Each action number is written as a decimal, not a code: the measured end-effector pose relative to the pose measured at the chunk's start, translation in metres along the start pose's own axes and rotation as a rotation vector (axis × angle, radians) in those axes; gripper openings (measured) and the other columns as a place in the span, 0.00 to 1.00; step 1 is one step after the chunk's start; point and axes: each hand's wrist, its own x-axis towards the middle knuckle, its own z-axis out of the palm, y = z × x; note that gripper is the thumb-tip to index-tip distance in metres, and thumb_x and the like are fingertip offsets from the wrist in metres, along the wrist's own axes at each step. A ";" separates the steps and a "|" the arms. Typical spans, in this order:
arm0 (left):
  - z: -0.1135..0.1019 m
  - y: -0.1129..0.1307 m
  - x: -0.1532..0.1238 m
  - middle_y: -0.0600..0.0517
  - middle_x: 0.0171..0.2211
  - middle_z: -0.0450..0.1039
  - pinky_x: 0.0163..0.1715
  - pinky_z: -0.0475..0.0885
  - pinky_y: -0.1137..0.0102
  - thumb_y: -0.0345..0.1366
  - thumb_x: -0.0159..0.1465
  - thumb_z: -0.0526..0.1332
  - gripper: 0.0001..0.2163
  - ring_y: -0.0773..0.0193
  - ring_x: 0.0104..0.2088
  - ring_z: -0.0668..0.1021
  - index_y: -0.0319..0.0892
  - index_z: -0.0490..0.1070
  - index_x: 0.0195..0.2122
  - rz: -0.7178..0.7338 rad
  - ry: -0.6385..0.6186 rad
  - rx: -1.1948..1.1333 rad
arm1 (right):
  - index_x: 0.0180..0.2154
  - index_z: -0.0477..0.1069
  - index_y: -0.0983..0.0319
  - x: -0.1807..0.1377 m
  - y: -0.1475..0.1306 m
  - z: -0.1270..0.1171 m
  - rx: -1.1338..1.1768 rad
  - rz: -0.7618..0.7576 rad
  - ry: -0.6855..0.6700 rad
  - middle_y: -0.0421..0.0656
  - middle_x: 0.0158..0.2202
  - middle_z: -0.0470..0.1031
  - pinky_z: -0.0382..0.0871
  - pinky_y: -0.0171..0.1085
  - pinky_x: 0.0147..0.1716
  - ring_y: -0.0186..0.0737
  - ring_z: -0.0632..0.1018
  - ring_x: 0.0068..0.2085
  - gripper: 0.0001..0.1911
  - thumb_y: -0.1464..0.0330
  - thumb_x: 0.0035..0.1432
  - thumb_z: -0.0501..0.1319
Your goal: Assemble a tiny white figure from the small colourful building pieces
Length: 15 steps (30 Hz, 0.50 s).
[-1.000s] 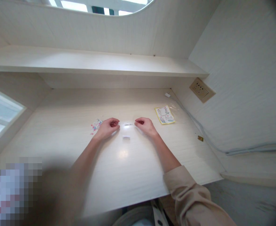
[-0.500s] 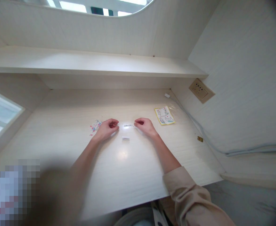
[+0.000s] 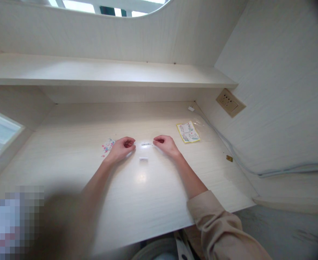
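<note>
My left hand (image 3: 121, 147) rests on the pale desk (image 3: 153, 195) with its fingers curled in. My right hand (image 3: 165, 144) lies opposite it, fingers curled too. Between the two hands sits a small white strip (image 3: 146, 144), close to both sets of fingertips; I cannot tell whether either hand touches it. A second small white piece (image 3: 143, 158) lies just nearer to me, apart from both hands. A patch of small coloured bits (image 3: 106, 146) lies just left of my left hand.
A yellow-edged printed card (image 3: 188, 131) lies at the right of the desk. A grey cable (image 3: 243, 162) runs along the right wall below a wall socket (image 3: 230, 102). A shelf (image 3: 107, 72) spans the back. A small brass piece (image 3: 229, 158) lies near the cable.
The view has drifted slightly. Both hands stay in the same place, curled on either side of the small white strip.
</note>
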 end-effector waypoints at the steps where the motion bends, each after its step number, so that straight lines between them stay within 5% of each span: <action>1: 0.000 0.001 0.000 0.48 0.34 0.75 0.37 0.73 0.67 0.38 0.54 0.63 0.14 0.62 0.33 0.76 0.38 0.73 0.41 -0.002 0.001 0.000 | 0.36 0.79 0.64 0.000 0.000 0.000 0.000 0.000 0.001 0.46 0.36 0.82 0.73 0.34 0.39 0.37 0.80 0.35 0.10 0.67 0.51 0.65; 15: 0.000 -0.004 0.001 0.48 0.33 0.75 0.37 0.72 0.67 0.39 0.54 0.63 0.14 0.62 0.33 0.77 0.38 0.73 0.41 0.020 -0.011 -0.007 | 0.36 0.79 0.63 0.000 -0.002 -0.001 -0.004 -0.002 -0.005 0.45 0.36 0.82 0.73 0.34 0.39 0.36 0.80 0.36 0.10 0.67 0.51 0.64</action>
